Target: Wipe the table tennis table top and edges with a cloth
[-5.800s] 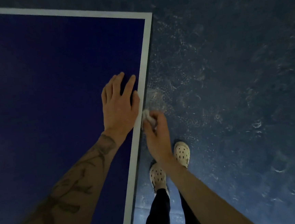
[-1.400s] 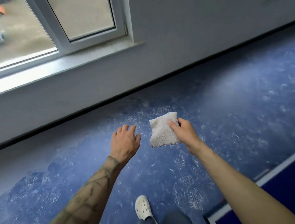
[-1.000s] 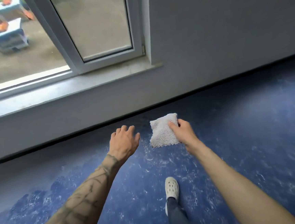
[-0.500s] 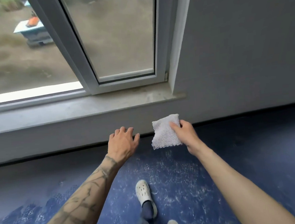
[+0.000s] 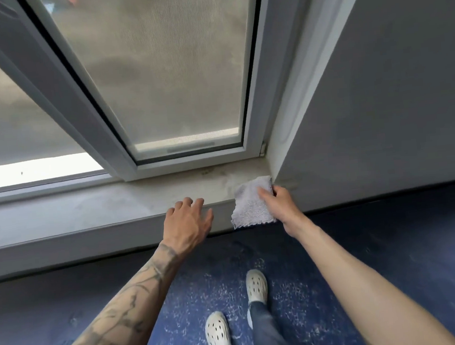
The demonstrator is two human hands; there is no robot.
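A small pale grey cloth (image 5: 250, 204) hangs flat from my right hand (image 5: 280, 203), pinched at its upper right corner, in front of the right end of a window sill (image 5: 86, 209). My left hand (image 5: 188, 221) is held out beside it with its fingers spread and nothing in it, over the sill's front edge. The table tennis table is out of view.
A white-framed window (image 5: 175, 94) with a mesh pane rises above the sill. A grey wall (image 5: 380, 104) stands to the right. The blue speckled floor (image 5: 392, 240) lies below, with my two white clogs (image 5: 255, 285) on it.
I have turned away from the table, which has left the view, and walked up to the window. Both hands now reach the sill. The cloth stays in my right hand.
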